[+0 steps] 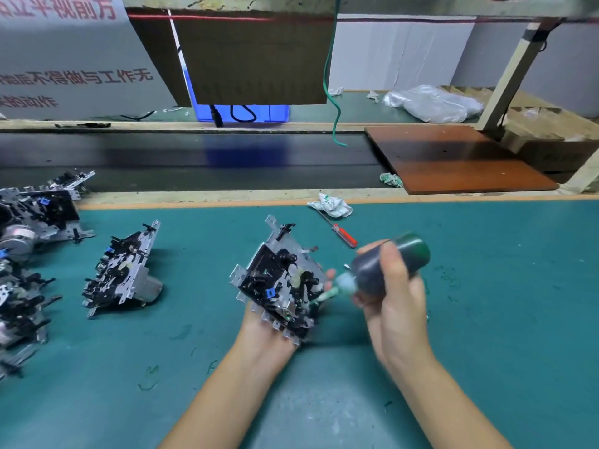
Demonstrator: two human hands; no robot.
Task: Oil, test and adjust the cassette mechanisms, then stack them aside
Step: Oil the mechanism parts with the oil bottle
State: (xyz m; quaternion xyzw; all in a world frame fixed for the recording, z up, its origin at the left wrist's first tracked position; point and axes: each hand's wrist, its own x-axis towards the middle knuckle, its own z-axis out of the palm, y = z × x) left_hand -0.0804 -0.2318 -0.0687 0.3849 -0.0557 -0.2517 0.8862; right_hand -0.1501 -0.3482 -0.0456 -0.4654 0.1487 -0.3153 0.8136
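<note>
My left hand (265, 338) cradles a cassette mechanism (278, 283) from below, a metal frame with black plastic parts, tilted up above the green mat. My right hand (395, 306) grips a dark oil bottle (389, 260), tipped so that its pale nozzle (327, 294) touches the mechanism's right side. Another mechanism (123, 270) with a motor lies alone on the mat to the left. Several more mechanisms (29, 241) are piled at the far left edge.
A red-handled screwdriver (343, 234) and a crumpled cloth (330, 205) lie on the mat (486, 319) behind my right hand. Beyond the mat runs a dark conveyor belt (194, 163) with a brown board (453, 157) at its right. A green cable (334, 92) hangs down.
</note>
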